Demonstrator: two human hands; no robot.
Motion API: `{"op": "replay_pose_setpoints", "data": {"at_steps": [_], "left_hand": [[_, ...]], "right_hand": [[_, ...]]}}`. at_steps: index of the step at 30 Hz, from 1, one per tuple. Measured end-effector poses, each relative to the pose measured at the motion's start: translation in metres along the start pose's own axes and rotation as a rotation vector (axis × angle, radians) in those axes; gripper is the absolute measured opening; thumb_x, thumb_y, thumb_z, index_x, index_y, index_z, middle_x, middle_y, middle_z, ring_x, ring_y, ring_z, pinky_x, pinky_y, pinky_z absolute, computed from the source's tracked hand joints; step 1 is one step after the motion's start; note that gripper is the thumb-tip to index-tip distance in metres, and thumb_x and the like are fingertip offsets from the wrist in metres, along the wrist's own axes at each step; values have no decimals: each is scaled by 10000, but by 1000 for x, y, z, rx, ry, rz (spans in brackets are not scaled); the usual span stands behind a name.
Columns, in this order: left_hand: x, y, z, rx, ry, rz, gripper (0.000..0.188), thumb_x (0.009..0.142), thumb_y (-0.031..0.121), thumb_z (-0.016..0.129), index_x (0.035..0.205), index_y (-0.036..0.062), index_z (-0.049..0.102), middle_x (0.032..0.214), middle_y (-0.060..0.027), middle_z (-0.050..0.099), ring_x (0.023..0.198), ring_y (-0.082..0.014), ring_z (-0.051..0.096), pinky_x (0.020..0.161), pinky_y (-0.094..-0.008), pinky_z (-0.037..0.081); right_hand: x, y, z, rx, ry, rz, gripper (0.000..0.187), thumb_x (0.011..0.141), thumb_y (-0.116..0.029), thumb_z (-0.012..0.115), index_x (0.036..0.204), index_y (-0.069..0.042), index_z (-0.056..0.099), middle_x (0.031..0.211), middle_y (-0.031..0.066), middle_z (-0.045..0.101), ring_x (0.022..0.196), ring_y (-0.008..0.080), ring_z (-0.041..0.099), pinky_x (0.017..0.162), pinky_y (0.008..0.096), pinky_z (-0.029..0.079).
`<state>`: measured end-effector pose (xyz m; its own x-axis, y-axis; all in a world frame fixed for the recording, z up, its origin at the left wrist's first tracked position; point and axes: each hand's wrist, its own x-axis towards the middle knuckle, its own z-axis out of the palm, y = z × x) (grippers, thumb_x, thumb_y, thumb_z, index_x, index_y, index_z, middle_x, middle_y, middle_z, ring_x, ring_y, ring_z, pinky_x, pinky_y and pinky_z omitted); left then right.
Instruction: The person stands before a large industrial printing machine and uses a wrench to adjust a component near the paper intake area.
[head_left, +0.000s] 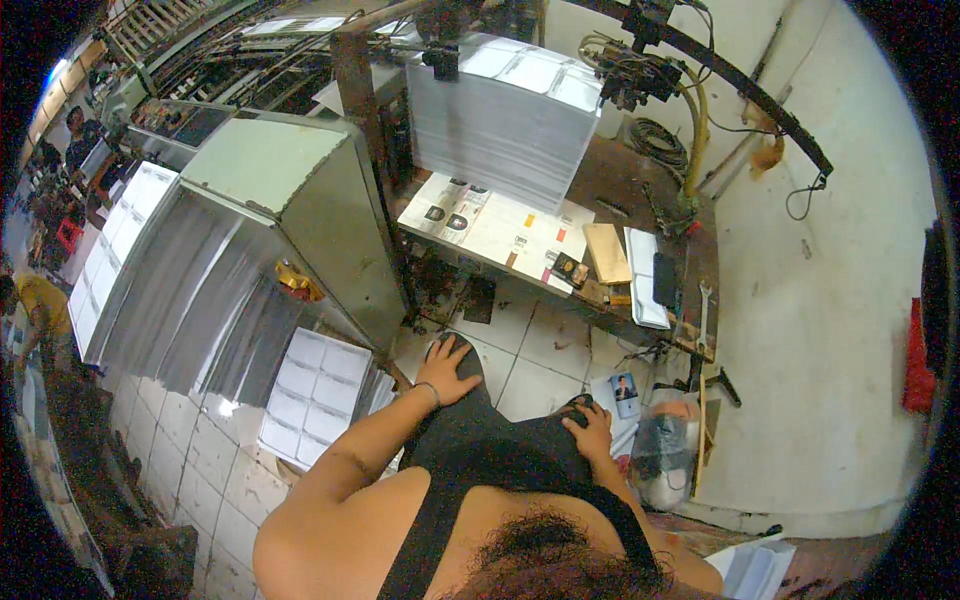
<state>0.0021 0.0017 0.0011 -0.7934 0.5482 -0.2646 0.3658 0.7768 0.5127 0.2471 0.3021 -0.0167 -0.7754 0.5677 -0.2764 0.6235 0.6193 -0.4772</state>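
Note:
My left hand [448, 369] lies flat on my left knee, its fingers spread over the dark trousers [497, 432]. A thin bracelet circles that wrist. On my right knee rests my right hand [588, 428], fingers apart and holding nothing. Beyond my knees stands a wooden table [480, 262] bearing a tall stack of printed sheets [505, 135]. To the left of my left arm is a lower stack of printed sheets [316, 392].
A green metal cabinet [330, 210] stands at the left beside another tall paper stack [180, 310]. On the table lie a tan block [606, 253], a dark phone [664, 279] and a wrench [704, 315]. A filled clear plastic bag [665, 455] sits right. People are at far left.

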Motion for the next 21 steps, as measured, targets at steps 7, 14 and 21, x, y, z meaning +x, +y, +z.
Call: {"op": "replay_pose_setpoints", "data": {"at_steps": [7,14,21], "left_hand": [[5,12,-14,-122,-81,54,751,860,567,667,1485,183,505,1552,-157,434,1450,-373,372,1172,-524,320],[-72,200,-248,-941,-321,966,493,1029,342,566,1389,4,585,1409,-164,606,1334,-258,547,1130,-386,393],[-120,244,-327,-1382,-712,1650,338,1000,249,581,1224,-3,598,1281,-181,621,1218,-308,574,1048,-417,428]], "right_hand": [[-4,-7,-4,-7,36,-17,592,760,-506,782,1257,-194,702,1479,139,493,1405,349,362,1128,485,379],[1,-2,-1,-27,39,-36,590,778,-557,757,1246,-203,693,1506,87,469,1405,378,347,1120,538,384],[-10,0,4,203,159,-51,535,769,-543,769,1196,-225,713,1512,56,462,1371,364,377,1089,561,407]]}}
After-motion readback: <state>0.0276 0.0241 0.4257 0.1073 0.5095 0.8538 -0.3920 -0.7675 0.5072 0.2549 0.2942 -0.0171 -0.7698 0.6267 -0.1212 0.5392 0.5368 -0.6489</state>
